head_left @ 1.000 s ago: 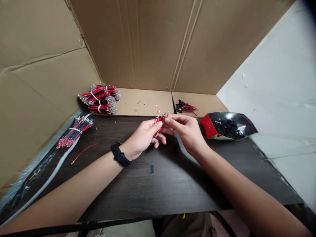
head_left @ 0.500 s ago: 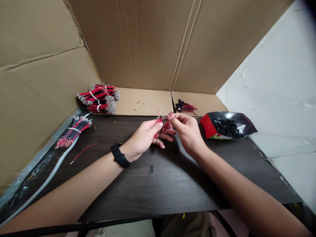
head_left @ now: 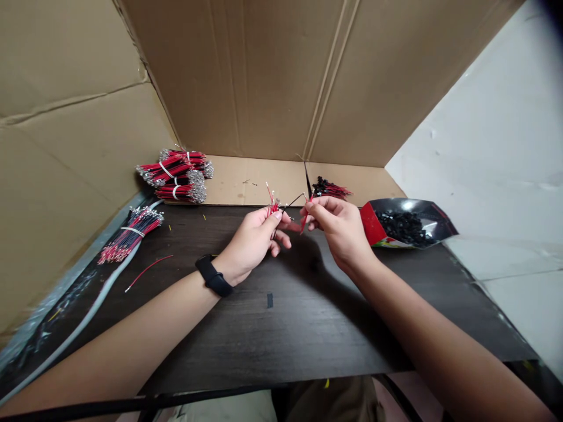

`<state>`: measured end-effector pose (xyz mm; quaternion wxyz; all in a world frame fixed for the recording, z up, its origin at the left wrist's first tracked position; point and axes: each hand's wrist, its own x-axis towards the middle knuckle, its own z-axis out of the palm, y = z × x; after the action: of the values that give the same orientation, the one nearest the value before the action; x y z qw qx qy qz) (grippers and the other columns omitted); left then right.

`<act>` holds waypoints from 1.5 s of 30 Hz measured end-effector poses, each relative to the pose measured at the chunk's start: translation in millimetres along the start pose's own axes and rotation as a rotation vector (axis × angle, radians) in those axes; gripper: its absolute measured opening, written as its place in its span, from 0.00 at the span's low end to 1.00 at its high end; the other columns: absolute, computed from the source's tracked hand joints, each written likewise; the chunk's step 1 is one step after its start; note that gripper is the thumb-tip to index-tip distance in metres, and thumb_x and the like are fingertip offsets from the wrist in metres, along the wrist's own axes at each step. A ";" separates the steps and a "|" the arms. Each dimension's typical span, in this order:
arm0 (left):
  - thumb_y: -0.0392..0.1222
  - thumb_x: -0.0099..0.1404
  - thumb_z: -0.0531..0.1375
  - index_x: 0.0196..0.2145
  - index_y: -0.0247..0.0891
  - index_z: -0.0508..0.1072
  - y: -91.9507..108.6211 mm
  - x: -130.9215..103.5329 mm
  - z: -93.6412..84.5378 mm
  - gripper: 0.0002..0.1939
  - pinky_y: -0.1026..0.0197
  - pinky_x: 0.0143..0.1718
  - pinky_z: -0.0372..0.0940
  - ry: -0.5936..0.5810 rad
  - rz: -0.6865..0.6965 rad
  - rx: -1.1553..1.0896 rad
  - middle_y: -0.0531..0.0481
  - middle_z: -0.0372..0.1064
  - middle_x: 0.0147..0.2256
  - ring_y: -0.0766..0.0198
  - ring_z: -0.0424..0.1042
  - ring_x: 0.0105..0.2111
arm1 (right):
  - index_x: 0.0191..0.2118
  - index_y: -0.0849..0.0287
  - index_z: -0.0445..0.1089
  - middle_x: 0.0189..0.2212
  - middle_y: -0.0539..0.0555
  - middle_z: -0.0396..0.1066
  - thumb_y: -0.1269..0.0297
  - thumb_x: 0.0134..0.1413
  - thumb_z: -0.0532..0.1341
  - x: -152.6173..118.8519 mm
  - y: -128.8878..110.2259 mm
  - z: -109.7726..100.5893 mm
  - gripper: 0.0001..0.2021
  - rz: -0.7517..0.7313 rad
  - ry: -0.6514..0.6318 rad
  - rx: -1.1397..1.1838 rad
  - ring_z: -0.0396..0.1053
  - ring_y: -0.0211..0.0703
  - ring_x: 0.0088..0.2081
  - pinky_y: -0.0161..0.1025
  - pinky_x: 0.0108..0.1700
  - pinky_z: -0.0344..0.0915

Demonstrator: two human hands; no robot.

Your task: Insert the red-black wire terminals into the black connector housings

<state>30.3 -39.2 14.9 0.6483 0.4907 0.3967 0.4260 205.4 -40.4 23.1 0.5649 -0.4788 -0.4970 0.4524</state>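
Observation:
Over the middle of the dark table, my left hand is closed on several short red and black wires with metal terminals at their ends. One red wire and one black wire stick out above its thumb. A hand's breadth to the right, my right hand pinches a red wire between thumb and fingers. The tip of a black wire from the left hand reaches close to the right fingertips; whether it touches them I cannot tell.
Tied red and black wire bundles are stacked at the back left, with another bundle in front. A lone red wire lies nearby. Wires with black connectors lie back right, beside a box of small black parts. Cardboard walls surround the table.
My hands have moved apart: the left slightly leftward with its wires, the right slightly rightward with a red wire. A black wire now spans the gap between them.

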 end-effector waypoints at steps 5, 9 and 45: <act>0.39 0.77 0.52 0.37 0.35 0.68 5.9 2.7 -3.2 0.10 0.70 0.17 0.52 0.111 0.016 -0.063 0.50 0.72 0.31 0.74 0.63 0.19 | 0.31 0.58 0.75 0.29 0.52 0.78 0.62 0.51 0.70 6.4 -6.1 -9.8 0.06 -0.047 -0.022 -0.094 0.71 0.37 0.29 0.38 0.34 0.69; 0.37 0.77 0.52 0.37 0.35 0.68 10.2 2.8 -4.3 0.09 0.70 0.17 0.50 0.155 -0.001 -0.115 0.52 0.68 0.29 0.74 0.60 0.19 | 0.42 0.58 0.80 0.34 0.55 0.81 0.61 0.50 0.72 17.1 -17.1 -34.4 0.13 -0.132 -0.090 -0.292 0.75 0.43 0.33 0.42 0.37 0.70; 0.36 0.76 0.53 0.38 0.32 0.73 30.4 21.3 -52.5 0.11 0.70 0.18 0.46 0.268 0.079 0.118 0.51 0.67 0.28 0.75 0.55 0.18 | 0.33 0.57 0.83 0.34 0.57 0.81 0.66 0.56 0.71 32.3 35.2 -2.3 0.02 -0.324 -0.118 -0.456 0.76 0.46 0.37 0.45 0.44 0.71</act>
<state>-16.7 1.2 31.7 0.5425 0.4819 0.4843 0.4887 209.6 -4.1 -7.7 0.4776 -0.4808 -0.6878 0.2600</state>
